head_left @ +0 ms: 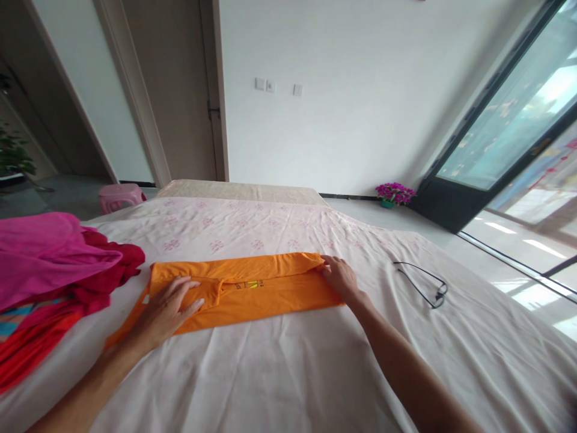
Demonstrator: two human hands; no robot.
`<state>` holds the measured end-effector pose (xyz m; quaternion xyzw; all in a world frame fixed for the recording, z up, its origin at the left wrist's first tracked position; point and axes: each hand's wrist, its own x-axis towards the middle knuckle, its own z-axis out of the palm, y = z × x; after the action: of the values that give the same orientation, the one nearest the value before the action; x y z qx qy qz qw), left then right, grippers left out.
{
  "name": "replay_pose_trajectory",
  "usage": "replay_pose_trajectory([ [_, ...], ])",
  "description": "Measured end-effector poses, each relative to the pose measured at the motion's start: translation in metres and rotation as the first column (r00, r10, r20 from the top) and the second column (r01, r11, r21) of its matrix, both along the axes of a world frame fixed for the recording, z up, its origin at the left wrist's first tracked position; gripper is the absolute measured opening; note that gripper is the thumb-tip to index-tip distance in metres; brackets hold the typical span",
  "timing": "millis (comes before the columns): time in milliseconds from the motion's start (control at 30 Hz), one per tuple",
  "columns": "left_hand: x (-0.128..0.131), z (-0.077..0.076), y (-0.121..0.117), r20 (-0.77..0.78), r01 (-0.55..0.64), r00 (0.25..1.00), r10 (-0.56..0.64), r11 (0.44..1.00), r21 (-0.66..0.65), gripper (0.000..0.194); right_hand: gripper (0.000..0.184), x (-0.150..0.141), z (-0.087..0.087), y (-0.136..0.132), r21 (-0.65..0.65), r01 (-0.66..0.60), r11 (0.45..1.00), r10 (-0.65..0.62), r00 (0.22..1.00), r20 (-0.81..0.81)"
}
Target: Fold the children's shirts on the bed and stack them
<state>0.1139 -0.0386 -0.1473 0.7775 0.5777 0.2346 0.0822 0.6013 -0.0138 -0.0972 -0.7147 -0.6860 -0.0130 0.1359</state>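
An orange T-shirt (270,296), folded into a long strip, lies across the bed in front of me. Part of a black and yellow print shows near its middle. My left hand (174,304) rests on the left part of the cloth, palm down with fingers apart. At the far right end, my right hand (340,276) has its fingers closed on the upper folded edge, where the fabric lifts a little. The fingertips there are partly hidden by the hand.
A heap of pink and red clothes (54,252) lies at the left on the patterned bed sheet (279,361). Black-framed glasses (439,291) lie to the right. Beyond the bed are a pink stool (121,195) and a pot of purple flowers (395,193).
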Motion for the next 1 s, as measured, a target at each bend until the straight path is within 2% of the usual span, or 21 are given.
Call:
replay_pose_trajectory([
  [100, 0.001, 0.004, -0.005, -0.048, 0.041, 0.998, -0.044, 0.998, -0.050, 0.064, 0.034, 0.006, 0.002, 0.006, 0.021, -0.102, 0.995, 0.100, 0.992, 0.080],
  [200, -0.006, 0.009, -0.013, -0.039, 0.097, 0.994, -0.101, 0.992, -0.085, 0.067, 0.028, 0.019, 0.002, 0.009, 0.028, -0.056, 0.998, 0.051, 0.990, 0.134],
  [300, -0.019, 0.013, -0.019, -0.001, 0.136, 0.991, -0.137, 0.986, -0.094, 0.049, 0.032, 0.030, -0.001, 0.004, 0.032, 0.033, 0.999, -0.036, 0.995, 0.094],
  [367, -0.025, 0.015, -0.020, 0.025, 0.153, 0.988, -0.151, 0.982, -0.109, 0.038, 0.037, 0.030, -0.001, -0.004, 0.085, 0.034, 0.996, -0.036, 0.999, 0.023],
  [433, -0.028, 0.016, -0.020, 0.047, 0.154, 0.988, -0.149, 0.981, -0.120, 0.029, 0.035, 0.022, 0.003, -0.015, 0.101, -0.043, 0.994, 0.047, 0.998, -0.038],
  [500, -0.026, 0.018, -0.018, 0.062, 0.147, 0.988, -0.140, 0.983, -0.115, 0.021, 0.030, 0.011, 0.011, -0.024, 0.037, -0.151, 0.988, 0.154, 0.986, -0.066],
  [600, -0.020, 0.021, -0.014, 0.093, 0.072, 0.994, -0.062, 0.991, -0.109, 0.019, 0.021, -0.002, 0.021, -0.030, -0.084, -0.235, 0.968, 0.232, 0.971, -0.052],
  [733, -0.019, 0.030, -0.006, 0.185, -0.106, 0.974, 0.130, 0.985, -0.133, 0.024, 0.014, -0.003, 0.025, -0.027, -0.159, -0.262, 0.952, 0.263, 0.965, -0.017],
  [867, -0.024, 0.046, 0.009, 0.271, -0.224, 0.932, 0.242, 0.970, -0.094, 0.028, 0.007, -0.001, 0.023, -0.023, -0.135, -0.307, 0.942, 0.310, 0.951, 0.002],
  [1000, -0.016, 0.072, 0.029, 0.260, -0.258, 0.931, 0.256, 0.966, -0.029, 0.026, 0.009, -0.011, 0.025, -0.023, -0.089, -0.288, 0.953, 0.290, 0.957, 0.007],
])
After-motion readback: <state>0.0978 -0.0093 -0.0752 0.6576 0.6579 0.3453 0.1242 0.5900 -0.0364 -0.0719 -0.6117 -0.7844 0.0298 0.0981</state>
